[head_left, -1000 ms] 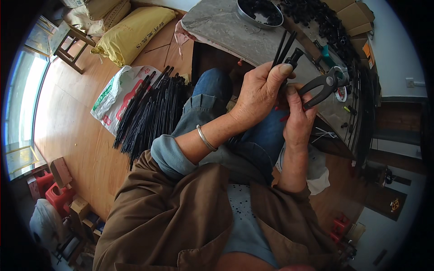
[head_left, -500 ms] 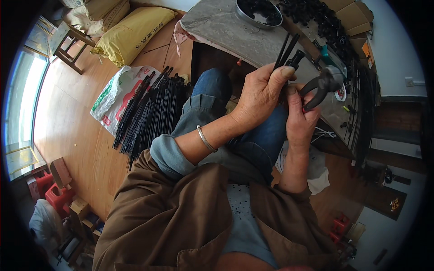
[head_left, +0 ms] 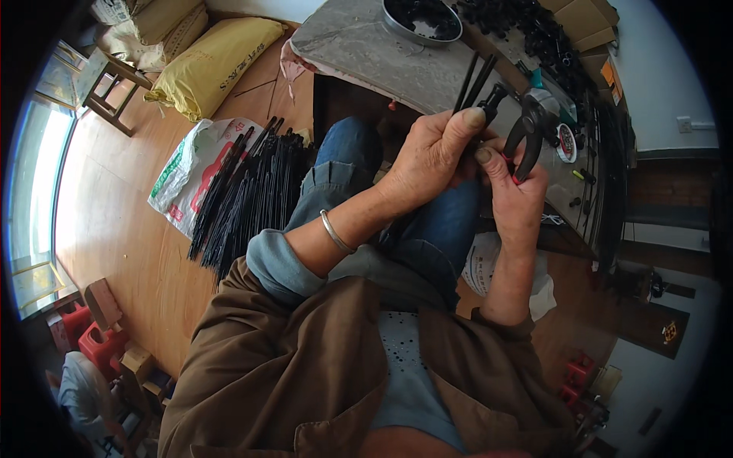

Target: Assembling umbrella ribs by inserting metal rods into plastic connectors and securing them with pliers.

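Observation:
My left hand (head_left: 427, 156), with a metal bangle at the wrist, is closed round two thin black rods (head_left: 467, 85) and a black cylindrical fitting with a flared end (head_left: 492, 102). The rods point up and away past the thumb. Close beside it, my right hand (head_left: 515, 191) is closed, with pliers (head_left: 527, 141) with black and red parts in its grip. Its thumb and fingertips meet near the left hand's fingers, where the left hand hides whatever is between them. A large bundle of black rods (head_left: 256, 191) lies on the floor left of my knees.
Ahead stands a grey-topped table (head_left: 347, 42) bearing a metal bowl (head_left: 422, 21) of black parts and a heap of small black parts (head_left: 519, 27). A printed plastic bag (head_left: 179, 172) lies under the rods. Yellow sacks (head_left: 214, 65) and a wooden stool (head_left: 107, 88) stand far left.
The pliers, blurred before, now look sharp and have swung closer to the left hand. My right thumb has shifted toward the left fingers. The left hand keeps its hold on the rods and fitting.

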The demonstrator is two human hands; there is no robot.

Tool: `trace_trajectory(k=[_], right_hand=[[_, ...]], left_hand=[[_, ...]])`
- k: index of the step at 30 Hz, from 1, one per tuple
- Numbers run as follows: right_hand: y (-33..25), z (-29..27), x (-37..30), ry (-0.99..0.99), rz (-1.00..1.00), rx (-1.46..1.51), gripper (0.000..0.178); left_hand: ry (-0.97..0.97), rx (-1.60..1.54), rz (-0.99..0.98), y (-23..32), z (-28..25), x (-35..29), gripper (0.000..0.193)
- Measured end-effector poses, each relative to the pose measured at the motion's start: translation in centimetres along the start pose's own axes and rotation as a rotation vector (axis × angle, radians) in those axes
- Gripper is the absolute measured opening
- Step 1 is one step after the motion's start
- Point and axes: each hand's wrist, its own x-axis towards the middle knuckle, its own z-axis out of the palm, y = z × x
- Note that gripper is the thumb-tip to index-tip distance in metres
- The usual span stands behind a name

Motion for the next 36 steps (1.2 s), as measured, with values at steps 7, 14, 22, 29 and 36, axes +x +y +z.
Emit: trace_trajectory(k=[7, 14, 22, 29, 36], right_hand=[[-0.5, -0.7, 0.4, -0.025, 0.090, 0.076, 0.018], [-2.4, -3.2, -1.4, -0.335, 0.331, 0.203, 0.030], [-3.5, -4.8, -4.6, -0.425, 0.589, 0.105, 0.021], [-4.9, -6.5, -3.5, -0.241, 0.536, 0.230, 0.022], [-2.4, -5.8, -6.7, -0.445, 0.712, 0.211, 0.017]], left_hand=[[0.005, 0.033, -0.023, 0.4, 0.4, -0.4, 0.057], [0.002, 0.041, -0.101, 0.5, -1.1, 0.5, 0.065], [0.012, 0.111, -0.096, 0.2, 0.3, 0.5, 0.060], [0.001, 0.072, -0.191, 0.1, 0.0, 1.1, 0.065], [0.047, 0.071, -0.198, -0.4, -0.6, 1.8, 0.068]])
